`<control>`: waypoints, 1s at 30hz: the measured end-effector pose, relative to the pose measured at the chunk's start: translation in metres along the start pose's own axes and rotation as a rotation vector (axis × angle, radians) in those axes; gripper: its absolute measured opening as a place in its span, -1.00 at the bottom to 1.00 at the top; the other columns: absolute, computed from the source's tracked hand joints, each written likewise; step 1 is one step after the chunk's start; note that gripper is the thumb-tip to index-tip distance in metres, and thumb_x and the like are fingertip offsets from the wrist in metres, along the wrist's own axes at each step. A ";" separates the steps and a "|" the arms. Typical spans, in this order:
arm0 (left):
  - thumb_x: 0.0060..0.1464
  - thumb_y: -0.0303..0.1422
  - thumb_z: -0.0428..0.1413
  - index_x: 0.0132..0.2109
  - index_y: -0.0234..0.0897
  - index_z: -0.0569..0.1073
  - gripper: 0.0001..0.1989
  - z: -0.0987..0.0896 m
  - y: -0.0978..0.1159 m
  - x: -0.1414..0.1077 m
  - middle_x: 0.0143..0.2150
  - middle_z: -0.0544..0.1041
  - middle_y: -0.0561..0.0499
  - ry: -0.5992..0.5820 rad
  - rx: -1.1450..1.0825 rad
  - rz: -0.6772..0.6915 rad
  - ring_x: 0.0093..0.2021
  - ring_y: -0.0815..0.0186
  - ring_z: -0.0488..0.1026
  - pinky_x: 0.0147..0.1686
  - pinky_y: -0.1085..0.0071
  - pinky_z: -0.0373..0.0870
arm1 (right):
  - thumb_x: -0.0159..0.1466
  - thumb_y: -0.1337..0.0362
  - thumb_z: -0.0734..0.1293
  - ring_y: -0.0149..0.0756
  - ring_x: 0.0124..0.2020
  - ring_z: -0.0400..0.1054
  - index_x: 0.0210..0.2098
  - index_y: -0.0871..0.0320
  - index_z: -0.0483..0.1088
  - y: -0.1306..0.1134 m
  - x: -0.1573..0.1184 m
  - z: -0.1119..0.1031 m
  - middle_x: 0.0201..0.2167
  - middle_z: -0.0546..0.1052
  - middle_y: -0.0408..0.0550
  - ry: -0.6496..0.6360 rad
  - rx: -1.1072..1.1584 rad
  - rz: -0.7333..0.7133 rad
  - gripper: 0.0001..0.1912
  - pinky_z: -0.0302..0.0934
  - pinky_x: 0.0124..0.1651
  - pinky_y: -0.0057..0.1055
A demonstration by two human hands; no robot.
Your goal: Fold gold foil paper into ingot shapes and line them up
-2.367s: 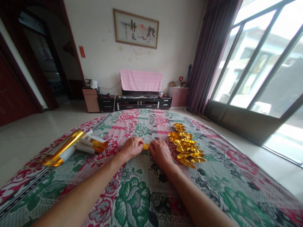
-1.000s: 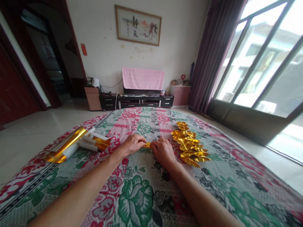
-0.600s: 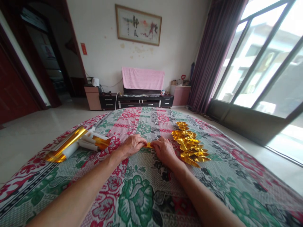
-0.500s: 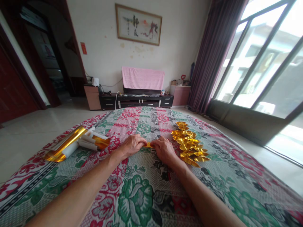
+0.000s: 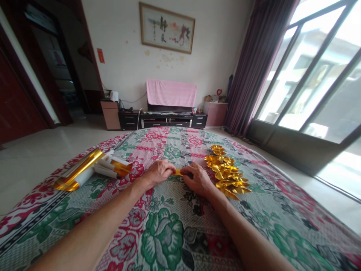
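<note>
A narrow strip of folded gold foil paper [image 5: 178, 172] lies low over the cloth between my two hands. My left hand [image 5: 159, 172] pinches its left end between thumb and fingers. At the other end, my right hand [image 5: 197, 178] is closed on the strip, its fingers bent and pressing down near the cloth. Most of the strip is covered by my fingers. Just right of my right hand stand several folded gold foil pieces [image 5: 227, 172], boat-shaped and set in a column of rows.
Loosely curled gold-and-white foil sheets [image 5: 84, 169] lie at the left of the table. A flowered cloth [image 5: 162, 237] covers the rounded table. Beyond it stands a low black cabinet [image 5: 169, 120] with a pink cloth [image 5: 171, 92] over a screen. Tall windows [image 5: 307, 75] are at the right.
The fingers of my right hand have shifted slightly on the strip, and a little more gold shows between the hands. My left hand keeps its pinch. The view has tilted very slightly.
</note>
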State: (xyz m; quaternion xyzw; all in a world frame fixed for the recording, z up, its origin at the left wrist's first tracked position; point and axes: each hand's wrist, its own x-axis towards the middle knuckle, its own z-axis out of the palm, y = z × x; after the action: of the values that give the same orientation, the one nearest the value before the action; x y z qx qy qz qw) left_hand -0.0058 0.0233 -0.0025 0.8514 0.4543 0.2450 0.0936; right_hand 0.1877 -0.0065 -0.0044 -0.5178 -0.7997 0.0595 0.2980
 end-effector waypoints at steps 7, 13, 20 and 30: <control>0.00 -0.45 -0.03 -0.28 -0.18 0.56 -0.73 0.000 0.001 0.000 -0.35 0.50 0.03 0.020 -0.003 0.001 -0.35 0.38 0.41 -0.28 0.50 0.31 | 0.15 0.37 0.25 -0.35 -0.28 0.29 -0.29 0.08 0.51 0.003 0.002 0.001 -0.37 0.42 -0.09 0.029 0.026 0.000 -0.79 0.14 -0.13 -0.42; -0.01 -0.46 -0.03 -0.28 -0.19 0.56 -0.73 0.000 0.001 0.000 -0.34 0.51 0.02 0.026 0.000 0.004 -0.36 0.37 0.41 -0.30 0.48 0.31 | 0.10 0.46 0.23 -0.34 -0.19 0.31 -0.35 0.12 0.52 0.002 0.003 -0.005 -0.29 0.45 -0.07 0.039 0.081 0.014 -0.75 0.16 -0.05 -0.42; -0.02 -0.46 -0.03 -0.28 -0.19 0.56 -0.73 0.003 -0.001 0.001 -0.35 0.51 0.02 0.024 0.019 0.005 -0.35 0.36 0.41 -0.29 0.48 0.30 | 0.03 0.44 0.28 -0.36 -0.19 0.34 -0.43 0.13 0.51 0.002 0.002 -0.011 -0.23 0.46 -0.08 0.021 0.153 0.049 -0.81 0.18 -0.04 -0.42; -0.01 -0.47 -0.03 -0.29 -0.21 0.56 -0.74 0.000 0.003 0.000 -0.34 0.51 0.02 0.029 0.000 -0.015 -0.34 0.36 0.42 -0.28 0.47 0.30 | 0.10 0.38 0.28 -0.35 -0.22 0.33 -0.50 0.15 0.48 0.004 0.004 0.002 -0.31 0.47 -0.06 0.097 0.096 0.036 -0.87 0.17 -0.09 -0.44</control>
State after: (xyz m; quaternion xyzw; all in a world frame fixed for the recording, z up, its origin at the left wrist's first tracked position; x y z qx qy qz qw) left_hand -0.0036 0.0212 -0.0018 0.8443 0.4620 0.2567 0.0887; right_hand 0.1887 -0.0015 -0.0056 -0.5194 -0.7712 0.0781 0.3598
